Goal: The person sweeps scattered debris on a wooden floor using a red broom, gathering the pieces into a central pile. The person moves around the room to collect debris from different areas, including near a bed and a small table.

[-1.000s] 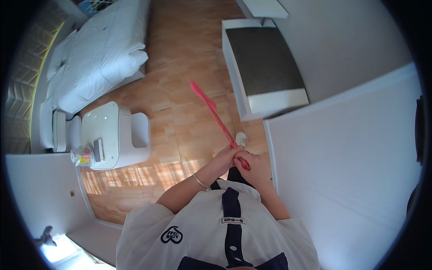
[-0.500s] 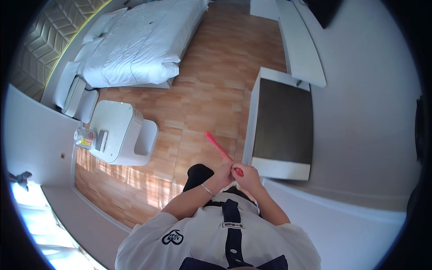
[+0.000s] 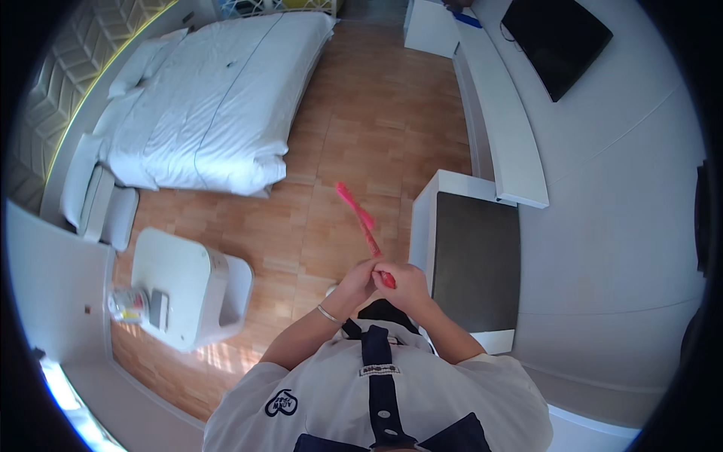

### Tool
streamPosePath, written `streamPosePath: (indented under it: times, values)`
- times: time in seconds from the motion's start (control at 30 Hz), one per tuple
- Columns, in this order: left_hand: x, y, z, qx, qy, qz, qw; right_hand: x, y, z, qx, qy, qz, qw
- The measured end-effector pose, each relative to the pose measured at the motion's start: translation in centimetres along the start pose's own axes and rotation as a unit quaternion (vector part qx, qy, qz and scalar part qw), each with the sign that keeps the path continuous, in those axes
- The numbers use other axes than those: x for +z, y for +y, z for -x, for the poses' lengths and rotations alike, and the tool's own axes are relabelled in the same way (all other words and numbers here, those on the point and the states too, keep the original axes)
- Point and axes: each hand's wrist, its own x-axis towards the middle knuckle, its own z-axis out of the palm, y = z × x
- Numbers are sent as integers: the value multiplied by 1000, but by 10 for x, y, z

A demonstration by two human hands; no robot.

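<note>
In front of my body, both my hands are wrapped round a long thin pink-red stick (image 3: 370,239). My left hand (image 3: 355,286) and my right hand (image 3: 403,288) touch each other. The stick's red butt end pokes out of my right fist. From my hands it points forward and slightly left over the floor, with a brighter pink, wider part along its far half. Whether that part is cloth, feathers or plastic I cannot tell. A bracelet circles my left wrist.
To the left, a white bedside-style table (image 3: 169,248) carries a clear jar (image 3: 126,305) and a small grey box (image 3: 159,309). A bed (image 3: 203,105) with white covers lies at the far left. On the right stand a dark-topped white cabinet (image 3: 478,256), a long white shelf (image 3: 504,120) and a wall-mounted television (image 3: 557,45).
I have moved forward: the table, bed and cabinet sit lower in view, and the television shows more fully. Both hands keep their hold on the stick, whose wider pink part shows more.
</note>
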Motion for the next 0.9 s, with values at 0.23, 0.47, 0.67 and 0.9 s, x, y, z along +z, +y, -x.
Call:
streamPosePath:
  times: [0.23, 0.47, 0.67, 0.9]
  values:
    - [31, 90, -91, -57, -6, -47, 997, -17, 30, -100, 107, 72, -31, 991]
    - [62, 146, -235, -114, -12, 8, 993, -48, 127, -211, 102, 124, -8, 987]
    - [124, 215, -350, -119, -7, 19, 993, -104, 208, -341, 5, 114, 5, 993]
    - [132, 269, -473, -8, -71, -19, 997, -146, 273, -462, -5, 16, -7, 1000]
